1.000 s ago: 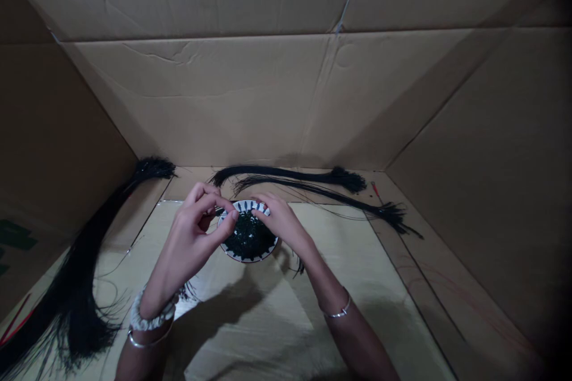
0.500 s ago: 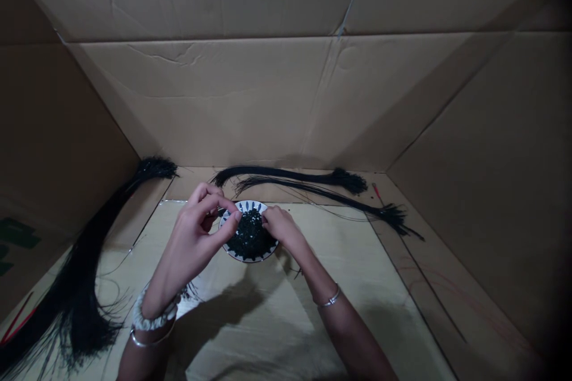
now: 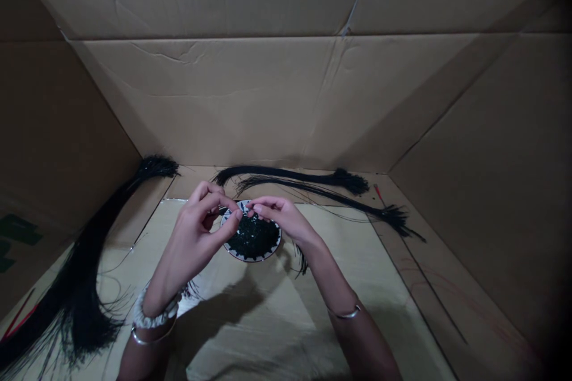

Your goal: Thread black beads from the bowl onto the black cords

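Note:
A small white bowl with a dark patterned rim (image 3: 255, 259) holds a heap of tiny black bead-like pieces (image 3: 252, 238). Above its left side, my left hand (image 3: 196, 226) has thumb and index finger pinched together; whatever is between them is too small to make out. My right hand (image 3: 288, 221) is over the bowl's back right part, its thumb and fingertips closed close to the left fingertips. Anything in that pinch is also too small to name. Some dark strands (image 3: 301, 259) show below the right wrist.
A thick bundle of black strands (image 3: 92, 250) lies along the left side. Two thinner bundles, one at the back (image 3: 290, 174) and one in front of it (image 3: 357, 205), stretch behind the bowl. Cardboard walls (image 3: 250, 101) enclose the pale work surface (image 3: 348, 274).
My right hand has lifted out of the black pieces and moved left, its fingertips now beside my left fingertips. My left hand has kept its pinch almost in place.

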